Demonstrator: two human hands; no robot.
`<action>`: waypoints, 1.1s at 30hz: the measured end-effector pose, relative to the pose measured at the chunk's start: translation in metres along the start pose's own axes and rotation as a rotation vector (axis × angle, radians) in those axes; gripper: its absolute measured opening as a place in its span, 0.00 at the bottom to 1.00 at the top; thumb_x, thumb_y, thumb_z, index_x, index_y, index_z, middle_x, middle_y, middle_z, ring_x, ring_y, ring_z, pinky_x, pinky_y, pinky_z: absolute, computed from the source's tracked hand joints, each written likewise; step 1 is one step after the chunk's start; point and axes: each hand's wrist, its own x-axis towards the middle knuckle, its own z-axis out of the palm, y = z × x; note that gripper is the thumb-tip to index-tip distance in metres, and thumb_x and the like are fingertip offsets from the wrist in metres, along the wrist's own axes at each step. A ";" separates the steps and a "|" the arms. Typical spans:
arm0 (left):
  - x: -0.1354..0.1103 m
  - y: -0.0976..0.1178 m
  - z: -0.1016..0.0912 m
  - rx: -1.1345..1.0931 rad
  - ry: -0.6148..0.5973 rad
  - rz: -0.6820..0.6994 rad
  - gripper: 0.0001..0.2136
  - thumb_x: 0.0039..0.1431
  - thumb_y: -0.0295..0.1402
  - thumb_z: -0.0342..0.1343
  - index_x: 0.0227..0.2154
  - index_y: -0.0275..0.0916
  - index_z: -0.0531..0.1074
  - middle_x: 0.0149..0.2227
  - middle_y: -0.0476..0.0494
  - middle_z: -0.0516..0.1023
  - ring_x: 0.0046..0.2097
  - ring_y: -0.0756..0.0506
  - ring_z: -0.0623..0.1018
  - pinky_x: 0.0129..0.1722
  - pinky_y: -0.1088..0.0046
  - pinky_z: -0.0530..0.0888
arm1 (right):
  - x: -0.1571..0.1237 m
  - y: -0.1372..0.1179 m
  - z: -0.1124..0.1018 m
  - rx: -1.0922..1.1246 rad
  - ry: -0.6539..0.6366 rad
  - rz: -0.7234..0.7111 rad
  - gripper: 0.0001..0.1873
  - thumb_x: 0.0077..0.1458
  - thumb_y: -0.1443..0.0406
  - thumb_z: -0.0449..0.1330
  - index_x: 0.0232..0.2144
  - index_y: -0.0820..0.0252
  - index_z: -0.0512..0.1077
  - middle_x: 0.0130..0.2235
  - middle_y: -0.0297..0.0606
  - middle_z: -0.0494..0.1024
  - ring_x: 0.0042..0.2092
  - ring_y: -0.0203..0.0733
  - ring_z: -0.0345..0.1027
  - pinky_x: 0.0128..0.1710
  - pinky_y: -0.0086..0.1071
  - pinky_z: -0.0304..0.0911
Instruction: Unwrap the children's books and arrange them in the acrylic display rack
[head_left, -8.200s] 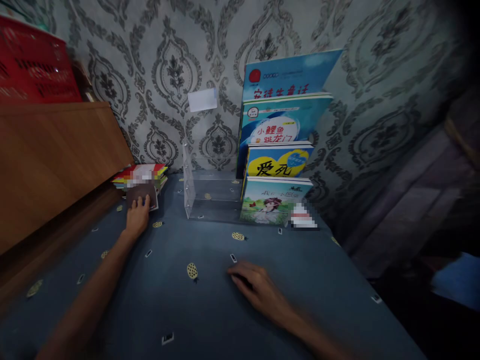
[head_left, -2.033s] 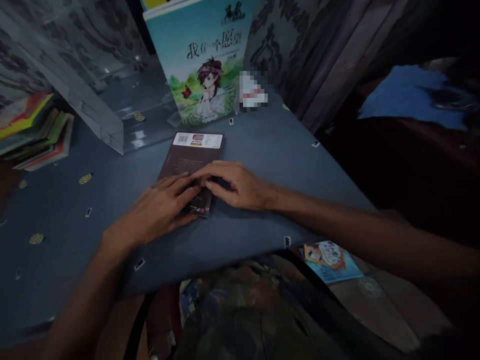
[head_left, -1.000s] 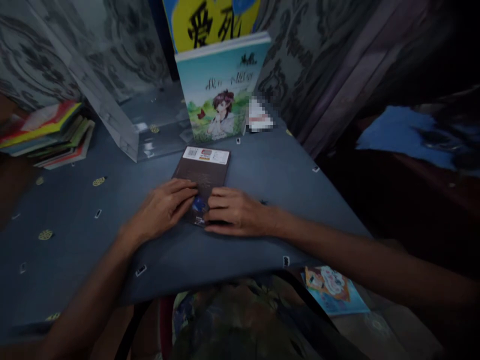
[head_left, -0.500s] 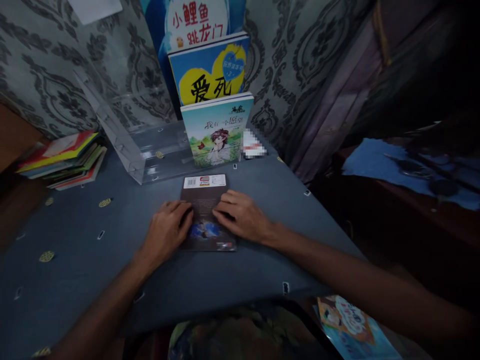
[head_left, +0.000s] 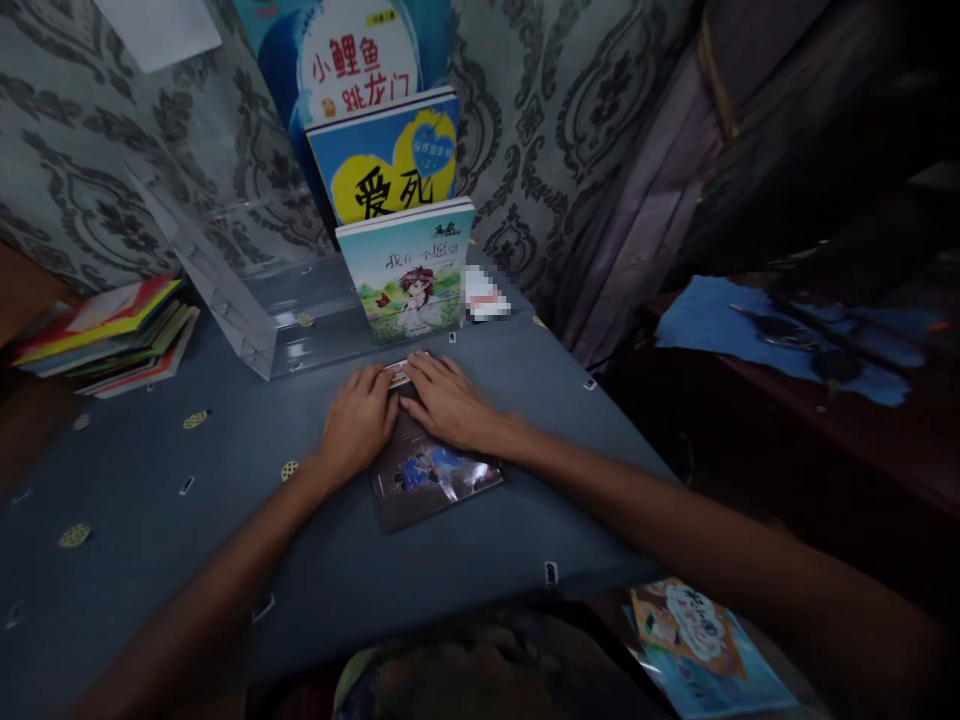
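Observation:
A dark book (head_left: 409, 500) lies back cover up on the table, slightly turned, with a blue picture near its lower edge and a light label strip at its far end. My left hand (head_left: 361, 415) rests over the book's left side, fingers stretched towards the far end, thumb on the cover. My right hand (head_left: 454, 405) lies across the upper part, fingers extended over the label, thumb pointing inward. Both hands are open, their thumbs close together. Just beyond stands a green-and-blue book (head_left: 409, 275) with a drawn figure, in a clear stand.
A yellow-and-blue book (head_left: 382, 160) and a taller blue book (head_left: 274, 60) stand behind in the clear acrylic stand (head_left: 217, 290). Stacked books (head_left: 112, 325) sit at left. A blue cloth (head_left: 697, 320) lies on a surface at right; a packaged book (head_left: 697, 640) is below the table edge.
Both hands have slid away from me to the far end of the dark book, and their fingers have straightened. The book has turned slightly. The view has shifted a little to the right.

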 end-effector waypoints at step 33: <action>0.002 -0.007 0.012 0.087 0.033 -0.007 0.22 0.70 0.43 0.47 0.57 0.31 0.69 0.51 0.30 0.75 0.53 0.33 0.72 0.53 0.55 0.70 | -0.038 0.003 0.004 0.085 0.077 0.069 0.25 0.66 0.62 0.56 0.62 0.65 0.67 0.68 0.58 0.62 0.71 0.57 0.52 0.68 0.57 0.56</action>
